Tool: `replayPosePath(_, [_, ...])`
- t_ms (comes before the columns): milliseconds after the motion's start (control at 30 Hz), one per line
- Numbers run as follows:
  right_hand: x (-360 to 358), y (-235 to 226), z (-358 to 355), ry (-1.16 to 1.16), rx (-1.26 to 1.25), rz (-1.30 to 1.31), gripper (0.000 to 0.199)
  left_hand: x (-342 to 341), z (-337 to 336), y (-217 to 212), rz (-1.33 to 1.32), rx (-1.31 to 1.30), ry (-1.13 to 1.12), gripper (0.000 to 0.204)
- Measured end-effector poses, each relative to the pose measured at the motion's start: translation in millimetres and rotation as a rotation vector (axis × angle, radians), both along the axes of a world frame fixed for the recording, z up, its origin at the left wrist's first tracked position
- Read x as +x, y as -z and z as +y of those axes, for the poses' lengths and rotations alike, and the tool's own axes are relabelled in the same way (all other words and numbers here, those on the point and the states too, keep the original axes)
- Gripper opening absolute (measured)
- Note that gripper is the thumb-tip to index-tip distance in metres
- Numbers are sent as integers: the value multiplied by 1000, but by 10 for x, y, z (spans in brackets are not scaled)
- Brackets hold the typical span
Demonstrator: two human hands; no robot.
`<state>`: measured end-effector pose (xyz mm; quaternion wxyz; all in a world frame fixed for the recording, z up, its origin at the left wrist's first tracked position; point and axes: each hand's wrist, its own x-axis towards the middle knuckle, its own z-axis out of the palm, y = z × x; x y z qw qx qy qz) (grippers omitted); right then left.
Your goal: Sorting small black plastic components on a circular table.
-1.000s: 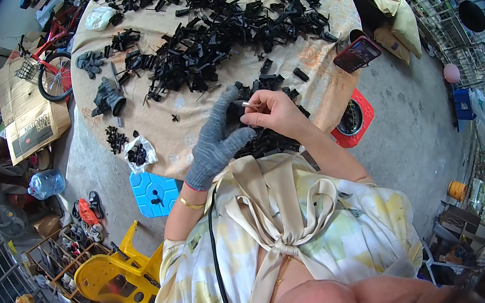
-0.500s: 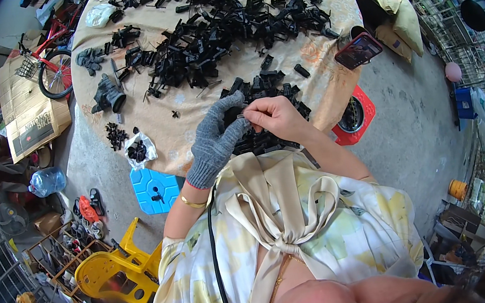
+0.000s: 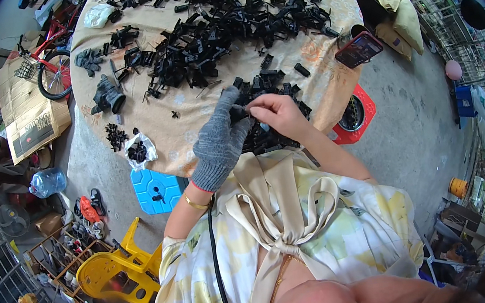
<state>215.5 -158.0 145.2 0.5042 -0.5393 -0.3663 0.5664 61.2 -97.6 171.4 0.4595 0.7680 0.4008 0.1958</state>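
My left hand, in a grey knit glove, is closed around a small black plastic part that shows between thumb and fingers. Bare, my right hand meets it from the right, thumb and fingertips pinched together beside the part. Whatever sits in that pinch is too small to make out. Just beyond and below both hands lies a near pile of black plastic parts. A much larger heap of black parts spreads over the far half of the cloth-covered round table.
Spare grey gloves, a white bag of small black pieces and loose bits lie at the table's left. A phone stands at its right edge. Blue stool, red stool and yellow chair surround the table.
My gloved left hand has turned slightly, and the black part now shows between its fingers. The right hand's pinch has shifted slightly right, away from the glove's thumb.
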Motion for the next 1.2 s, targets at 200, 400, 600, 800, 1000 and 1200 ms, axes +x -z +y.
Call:
replayPosePath(200, [1, -147, -9, 22, 180, -492, 24, 72, -30, -137, 167, 270, 139, 64])
replayPosePath(400, [256, -165, -89, 97, 135, 23, 15, -170, 131, -90, -470, -459, 225, 60])
replayPosePath(600, [226, -188, -56, -112, 168, 133, 17, -126, 59, 24, -648, -1072, 224, 30])
replayPosePath(800, [146, -286, -15, -171, 290, -81, 15, -106, 53, 25, -405, -975, 102, 28])
replayPosePath(1000, [18, -293, -138, 29, 183, -253, 12, -92, -26, 126, -508, -744, -60, 22])
replayPosePath(1200, [-31, -347, -107, -39, 216, -398, 10, -82, -92, 64, -546, -655, -115, 37])
